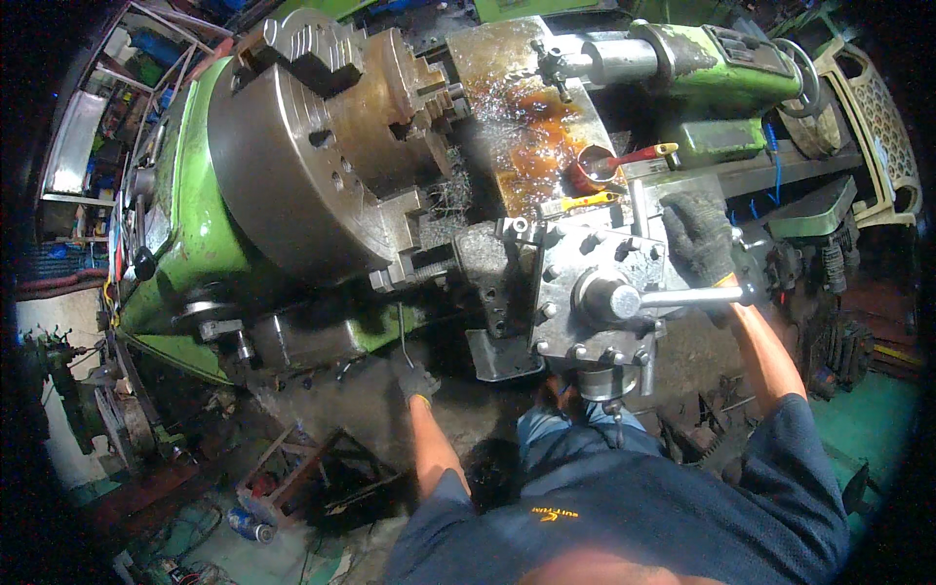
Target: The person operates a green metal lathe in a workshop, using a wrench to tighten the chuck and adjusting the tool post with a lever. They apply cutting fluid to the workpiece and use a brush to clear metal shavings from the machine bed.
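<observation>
Below the chuck, at the lathe's front edge: a thin metal lever (401, 327), hanging down toward the person. Left hand (417, 382), dark-gloved, closed around its lower end. Right of it, the square tool post (575, 278), ringed with bolts; its long handle (692, 296) points right, across the right wrist. Right hand (698, 234), also gloved, just beyond this handle, at the tool post's right side; fingers bent, cannot tell whether they grip anything.

Behind the tool post, an oil-wet metal plate (497, 73), amber pooled toward its right half. At its near right corner, a red-handled cup (591, 171); along its near edge, a brush with yellow handle (580, 204). Left of the plate, tangled shavings (448, 190), then the big stepped chuck (288, 175) against the green headstock (195, 185). Far right, green tailstock (697, 58) with handwheel (807, 78). On the floor, lower left, a blue can (251, 524) lies tipped over.
</observation>
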A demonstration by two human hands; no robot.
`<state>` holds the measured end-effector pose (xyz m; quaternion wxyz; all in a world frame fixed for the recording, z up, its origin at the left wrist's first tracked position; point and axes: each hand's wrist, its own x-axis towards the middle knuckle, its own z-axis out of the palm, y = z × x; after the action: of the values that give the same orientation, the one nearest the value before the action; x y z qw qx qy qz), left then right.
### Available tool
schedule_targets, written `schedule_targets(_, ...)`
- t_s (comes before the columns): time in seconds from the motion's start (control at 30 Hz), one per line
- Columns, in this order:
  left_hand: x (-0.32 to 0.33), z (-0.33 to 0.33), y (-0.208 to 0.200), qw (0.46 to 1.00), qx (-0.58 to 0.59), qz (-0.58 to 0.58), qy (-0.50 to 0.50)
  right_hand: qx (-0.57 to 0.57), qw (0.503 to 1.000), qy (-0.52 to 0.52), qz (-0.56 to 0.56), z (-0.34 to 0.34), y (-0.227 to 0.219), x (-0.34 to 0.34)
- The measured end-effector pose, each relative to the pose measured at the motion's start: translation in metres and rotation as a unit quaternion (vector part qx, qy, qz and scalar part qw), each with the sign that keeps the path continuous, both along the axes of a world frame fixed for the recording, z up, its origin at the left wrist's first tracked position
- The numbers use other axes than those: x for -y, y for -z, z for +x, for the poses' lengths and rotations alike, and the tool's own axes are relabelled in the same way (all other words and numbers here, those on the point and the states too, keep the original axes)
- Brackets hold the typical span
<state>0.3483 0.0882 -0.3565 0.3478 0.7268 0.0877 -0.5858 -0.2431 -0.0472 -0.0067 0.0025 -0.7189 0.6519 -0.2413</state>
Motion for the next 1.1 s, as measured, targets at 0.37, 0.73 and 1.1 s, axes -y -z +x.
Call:
schedule_targets(0.37,-0.013,-0.028,-0.024,0.995,0.083,-0.059,0.023,0.020,1.000,0.017,-0.013,-0.001,0.006,-0.005)
schedule_targets(0.73,-0.031,-0.001,0.046,0.996,0.049,-0.079,-0.009,0.046,0.999,0.021,0.002,0.002,0.004,-0.001)
schedule_targets(1.1,0.021,-0.023,-0.045,0.969,0.155,-0.191,-0.032,0.058,0.998,0.031,0.010,0.003,-0.001,-0.005)
